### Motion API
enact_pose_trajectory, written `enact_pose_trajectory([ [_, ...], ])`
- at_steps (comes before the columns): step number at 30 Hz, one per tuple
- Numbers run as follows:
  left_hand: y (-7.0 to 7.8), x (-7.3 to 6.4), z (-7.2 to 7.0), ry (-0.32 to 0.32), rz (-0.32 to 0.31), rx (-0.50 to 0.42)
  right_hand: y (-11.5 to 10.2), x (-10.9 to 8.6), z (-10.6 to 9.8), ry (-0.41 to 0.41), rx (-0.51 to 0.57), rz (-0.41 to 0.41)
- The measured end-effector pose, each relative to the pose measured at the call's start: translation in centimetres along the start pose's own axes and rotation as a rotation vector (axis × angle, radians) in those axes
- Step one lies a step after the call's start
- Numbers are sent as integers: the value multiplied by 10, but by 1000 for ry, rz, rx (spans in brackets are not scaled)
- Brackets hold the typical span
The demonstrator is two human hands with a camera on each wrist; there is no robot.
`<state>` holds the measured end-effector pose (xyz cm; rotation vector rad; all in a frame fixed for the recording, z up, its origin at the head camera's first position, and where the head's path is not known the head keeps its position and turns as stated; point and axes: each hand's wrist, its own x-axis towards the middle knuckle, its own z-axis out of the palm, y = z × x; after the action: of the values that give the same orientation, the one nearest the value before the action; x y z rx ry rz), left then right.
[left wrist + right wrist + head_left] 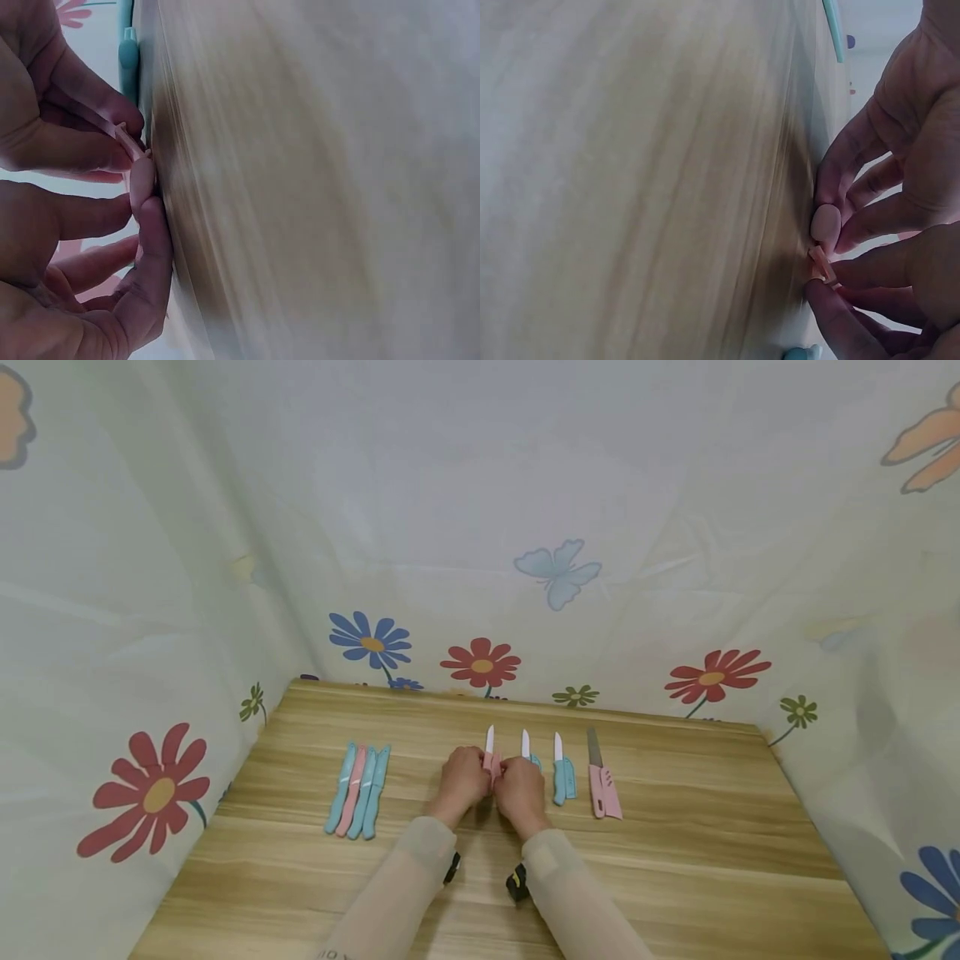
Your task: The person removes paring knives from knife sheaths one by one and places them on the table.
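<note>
A small pink-handled knife (488,758) lies between the hands, its white blade pointing to the back of the table. My left hand (463,781) pinches its handle, whose rounded end (142,180) shows in the left wrist view. Close beside it is a pink sheath (823,265), which my right hand (521,789) holds between thumb and fingers. The blade is out of the sheath. Just right of the right hand lies a white-bladed knife (526,743) with a teal sheath (536,761), its lower part hidden by that hand.
Further right lie a teal-handled knife (558,772) beside its teal sheath (570,778), and a larger grey-bladed pink knife (596,781) beside its pink sheath (611,793). At left, several teal knives (365,793) and a pink knife (352,793) lie side by side on the wooden table (675,860).
</note>
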<state>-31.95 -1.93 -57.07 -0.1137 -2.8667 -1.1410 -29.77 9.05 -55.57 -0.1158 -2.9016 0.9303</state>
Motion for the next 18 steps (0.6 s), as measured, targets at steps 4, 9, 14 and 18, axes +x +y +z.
enact_pose_trajectory([
  [4, 1, -2, 1, 10, 12, 4, -2, 1, 0, -13, -16, 25],
  [9, 1, -3, 2, 12, 13, 6, -3, 1, 2, -18, -48, -4],
  [14, -1, -1, 3, 13, 15, 25, -3, 2, 3, -14, -72, -27],
  [18, -2, 0, 5, 3, 15, 26, -2, 3, 4, -21, -87, -34],
])
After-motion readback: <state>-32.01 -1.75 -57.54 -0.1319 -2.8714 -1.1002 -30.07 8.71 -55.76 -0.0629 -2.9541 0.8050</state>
